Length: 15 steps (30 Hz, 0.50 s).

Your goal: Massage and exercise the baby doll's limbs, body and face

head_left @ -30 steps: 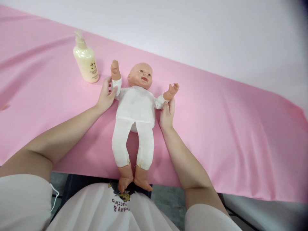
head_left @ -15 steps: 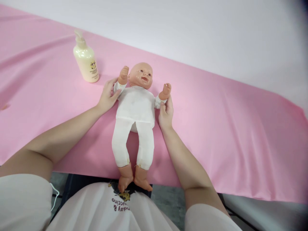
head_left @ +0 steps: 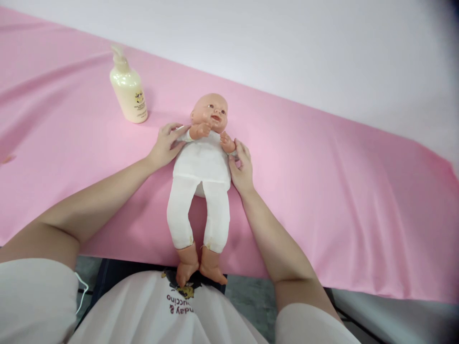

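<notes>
A baby doll (head_left: 202, 165) in white clothes lies on its back on the pink cloth (head_left: 322, 191), feet hanging over the near edge. My left hand (head_left: 164, 145) grips the doll's arm on the left side and my right hand (head_left: 241, 165) grips the arm on the right side. Both doll arms are folded in, with the small fists meeting on the chest just under the chin.
A cream pump bottle (head_left: 128, 88) stands upright on the cloth to the far left of the doll's head. A white wall rises behind the table. My white shirt fills the bottom of the view.
Both of my hands have swung the doll's arms inward, from spread wide and raised to folded over its chest. The bottle and the doll's body have not moved.
</notes>
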Motion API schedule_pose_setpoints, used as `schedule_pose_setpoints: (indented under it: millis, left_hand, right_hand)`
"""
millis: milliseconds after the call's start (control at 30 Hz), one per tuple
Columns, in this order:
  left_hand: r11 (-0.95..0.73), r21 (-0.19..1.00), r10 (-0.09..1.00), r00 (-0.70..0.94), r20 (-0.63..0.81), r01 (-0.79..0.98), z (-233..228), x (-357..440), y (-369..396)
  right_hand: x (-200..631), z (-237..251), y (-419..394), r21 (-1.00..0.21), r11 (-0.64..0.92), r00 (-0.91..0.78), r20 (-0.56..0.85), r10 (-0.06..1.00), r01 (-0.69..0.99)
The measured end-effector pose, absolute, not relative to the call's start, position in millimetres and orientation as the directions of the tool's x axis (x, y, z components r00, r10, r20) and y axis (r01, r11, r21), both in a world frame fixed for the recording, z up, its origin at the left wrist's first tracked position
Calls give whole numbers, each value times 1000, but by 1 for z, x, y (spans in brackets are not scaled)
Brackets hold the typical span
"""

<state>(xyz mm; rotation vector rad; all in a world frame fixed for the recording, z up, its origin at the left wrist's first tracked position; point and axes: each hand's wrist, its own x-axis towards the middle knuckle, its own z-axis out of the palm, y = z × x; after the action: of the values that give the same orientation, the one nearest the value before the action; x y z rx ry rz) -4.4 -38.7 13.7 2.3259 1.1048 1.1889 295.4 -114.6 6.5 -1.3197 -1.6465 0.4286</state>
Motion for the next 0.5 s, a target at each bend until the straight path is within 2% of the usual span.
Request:
schedule_pose_setpoints:
  millis: [500]
  left_hand:
    - [-668,547,739,366,565,505,11,-5,-37]
  right_hand:
    - [295,6,-114,-729,354,23,452,892,586]
